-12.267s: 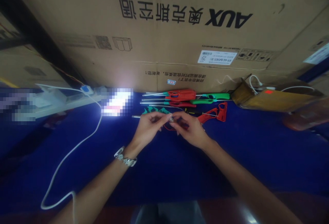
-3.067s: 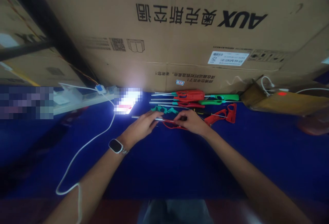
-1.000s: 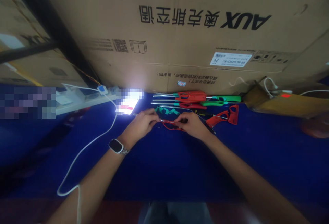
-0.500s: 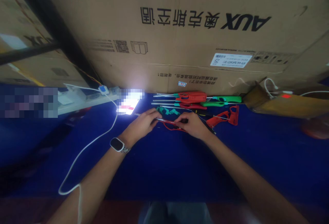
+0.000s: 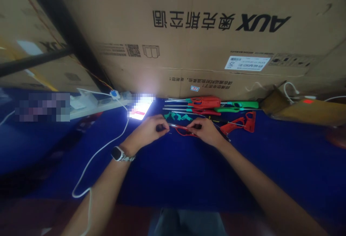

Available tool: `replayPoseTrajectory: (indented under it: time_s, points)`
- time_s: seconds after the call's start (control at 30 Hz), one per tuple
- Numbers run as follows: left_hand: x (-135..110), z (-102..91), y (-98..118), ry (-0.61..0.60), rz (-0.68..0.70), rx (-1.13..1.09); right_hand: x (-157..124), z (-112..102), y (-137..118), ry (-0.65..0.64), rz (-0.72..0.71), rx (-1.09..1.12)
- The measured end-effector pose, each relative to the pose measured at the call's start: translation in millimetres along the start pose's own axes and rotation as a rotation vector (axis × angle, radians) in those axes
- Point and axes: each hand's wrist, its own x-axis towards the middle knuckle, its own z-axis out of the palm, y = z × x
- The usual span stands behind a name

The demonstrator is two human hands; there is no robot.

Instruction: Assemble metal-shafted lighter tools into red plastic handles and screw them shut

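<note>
Nearest us, both forearms (image 5: pixel 105 189) run off the lower border, and blue cloth (image 5: pixel 173 178) spreads between them to its near edge. The left hand (image 5: pixel 152 129) curls its fingers at the silver end of a thin rod (image 5: pixel 178 126); we cannot tell whether it grips. The right hand (image 5: pixel 205 131) pinches the rod's red end, hiding the tip. Behind the hands, we see green fragments (image 5: pixel 177 116), then red-handled lighters (image 5: pixel 207 102) just before a cardboard box (image 5: pixel 178 34), which bounds the far side.
</note>
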Motion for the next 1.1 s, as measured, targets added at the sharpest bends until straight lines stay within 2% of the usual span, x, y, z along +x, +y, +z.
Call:
replayPoseTrajectory:
  time_s: [0.13,0.3,0.43,0.57,0.77,0.83,0.97,1.1]
  points:
    - [0,3.2,-3,0.052,-0.023,-0.011,1,1,0,0.021,0.007,-0.016]
    - [4,10.6,6,0.098,0.115,0.119,3,-8,-1,-0.047,0.042,0.039]
    - [6,15.6,15,0.093,0.189,0.185,-1,-18,1,0.050,0.009,0.041]
    - [7,15.4,12,0.109,0.180,0.178,-14,-20,4,0.120,-0.055,0.046]
    - [9,6.3,1,0.114,0.126,0.177,-26,-14,-1,0.097,-0.225,-0.090]
    - [14,1.7,1,0.117,0.094,0.178,-25,-14,-3,0.120,-0.240,-0.146]
    - [32,-2.0,1,0.099,0.039,0.184,-13,-16,-4,0.148,-0.135,-0.233]
    - [47,5.3,2,0.108,0.018,0.145,7,-17,-5,0.136,-0.010,-0.342]
